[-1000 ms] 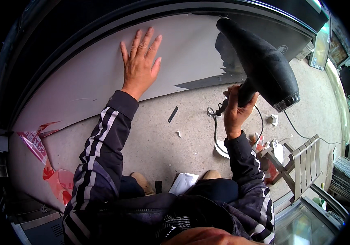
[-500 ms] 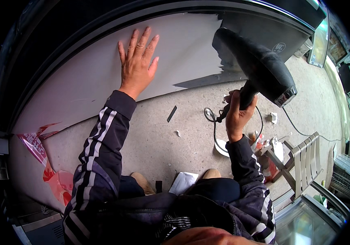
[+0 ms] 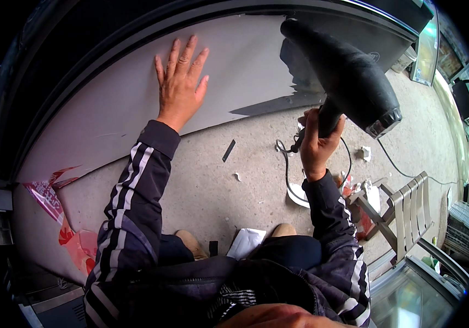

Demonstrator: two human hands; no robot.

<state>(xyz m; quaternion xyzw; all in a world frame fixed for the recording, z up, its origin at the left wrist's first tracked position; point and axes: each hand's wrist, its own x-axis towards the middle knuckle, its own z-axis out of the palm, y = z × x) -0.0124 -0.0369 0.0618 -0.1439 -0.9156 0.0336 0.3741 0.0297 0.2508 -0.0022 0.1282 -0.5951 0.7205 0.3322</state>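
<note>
My right hand (image 3: 321, 143) is wrapped round the handle of a black hair dryer (image 3: 349, 76). Its nozzle points up and to the left, over the dark, ragged-edged area of the panel. My left hand (image 3: 181, 85) lies flat with fingers spread on the light grey panel (image 3: 108, 93), which has bare grey on most of its face and a dark layer (image 3: 344, 46) at its right end. A torn strip of that dark layer tapers along the panel's lower edge. The dryer's cord (image 3: 287, 169) loops below my right hand and runs off to the right.
Torn red and pink film (image 3: 45, 199) hangs at the panel's lower left. On the concrete floor (image 3: 201, 180) lie a black strip (image 3: 228, 151), paper scraps and a white packet (image 3: 246, 243). A folding stool (image 3: 409, 213) stands at right, near a glass-topped cabinet (image 3: 409, 295).
The hair dryer has shifted slightly up and left, its nozzle now higher over the panel. My left hand appears marginally further left, still flat on the panel.
</note>
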